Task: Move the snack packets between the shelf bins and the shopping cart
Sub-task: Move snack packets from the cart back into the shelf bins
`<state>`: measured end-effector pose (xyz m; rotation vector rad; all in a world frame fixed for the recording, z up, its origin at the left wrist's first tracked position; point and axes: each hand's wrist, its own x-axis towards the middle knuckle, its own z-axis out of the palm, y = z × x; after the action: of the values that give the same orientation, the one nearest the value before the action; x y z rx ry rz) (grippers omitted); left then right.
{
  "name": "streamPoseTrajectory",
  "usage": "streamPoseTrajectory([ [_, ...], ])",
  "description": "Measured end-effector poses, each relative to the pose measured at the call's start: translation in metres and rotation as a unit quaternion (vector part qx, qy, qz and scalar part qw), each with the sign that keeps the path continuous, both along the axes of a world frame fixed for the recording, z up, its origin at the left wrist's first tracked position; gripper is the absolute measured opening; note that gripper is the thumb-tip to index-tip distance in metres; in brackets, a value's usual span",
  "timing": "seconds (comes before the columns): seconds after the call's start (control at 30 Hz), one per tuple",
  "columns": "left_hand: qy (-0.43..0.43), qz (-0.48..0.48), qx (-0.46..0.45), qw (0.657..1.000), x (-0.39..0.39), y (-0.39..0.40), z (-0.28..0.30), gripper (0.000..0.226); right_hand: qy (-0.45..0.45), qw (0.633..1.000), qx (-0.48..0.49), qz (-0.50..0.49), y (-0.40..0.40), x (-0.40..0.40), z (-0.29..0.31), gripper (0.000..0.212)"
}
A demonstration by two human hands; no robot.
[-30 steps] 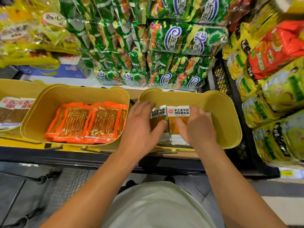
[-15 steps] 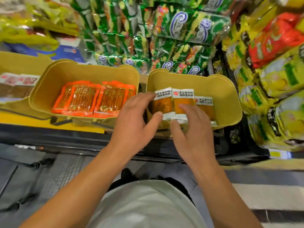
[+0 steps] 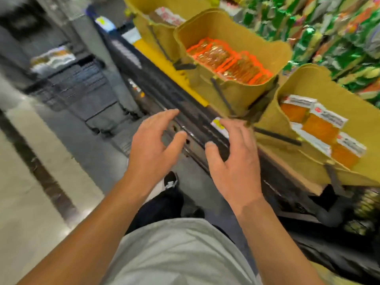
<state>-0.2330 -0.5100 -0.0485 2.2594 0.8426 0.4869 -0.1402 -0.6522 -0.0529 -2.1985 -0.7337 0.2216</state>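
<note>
Both the left hand [image 3: 153, 140] and right hand [image 3: 236, 159] hover spread and empty beside the shelf edge [image 3: 185, 112], so a hurried, blurred reach toward the cart [image 3: 70, 87] could fumble the packets [image 3: 51, 57].

1. Shelf [image 3: 185, 112]: dark front edge runs diagonally across the view; a yellow strip [image 3: 168, 68] lies along its upper lip.
2. Far yellow bin [image 3: 144, 27]: on the shelf; holds blurred white-labelled packets [image 3: 166, 16].
3. Middle yellow bin [image 3: 236, 95]: beside it; holds orange-edged snack packets [image 3: 228, 60] lying flat.
4. Near yellow bin [image 3: 275, 128]: holds orange packets with white labels [image 3: 320, 128], overlapping in a row.
5. Floor [image 3: 24, 171]: pale tiles with a dark band; shopping cart [image 3: 78, 89] stands on it.
</note>
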Motion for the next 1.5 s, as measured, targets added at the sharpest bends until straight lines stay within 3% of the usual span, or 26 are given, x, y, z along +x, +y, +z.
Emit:
streamPoseTrajectory([
  [0.23,-0.009,0.184,-0.016,0.983,-0.102,0.029,-0.008,0.047,-0.017,0.987,0.026,0.155,0.069,-0.056,-0.015,0.060],
  [0.43,-0.013,0.280,-0.031,0.959,-0.177,0.083,-0.013,0.050,0.000,0.967,0.002,0.254,0.157,-0.113,-0.019,0.070],
  [0.7,0.010,0.319,-0.062,0.946,-0.276,0.187,-0.020,0.037,-0.008,0.943,-0.027,0.332,0.287,-0.196,-0.025,0.060],
  [0.83,0.015,0.332,-0.081,0.940,-0.305,0.234,-0.019,0.041,-0.004,0.937,-0.045,0.346,0.334,-0.218,-0.024,0.054],
  [1.17,0.006,0.371,-0.106,0.923,-0.309,0.340,-0.022,0.046,0.013,0.934,-0.078,0.349,0.446,-0.221,-0.039,0.055],
  [1.5,0.020,0.402,-0.119,0.908,-0.259,0.483,-0.025,0.047,0.032,0.926,-0.053,0.371,0.610,-0.171,-0.047,0.058],
])
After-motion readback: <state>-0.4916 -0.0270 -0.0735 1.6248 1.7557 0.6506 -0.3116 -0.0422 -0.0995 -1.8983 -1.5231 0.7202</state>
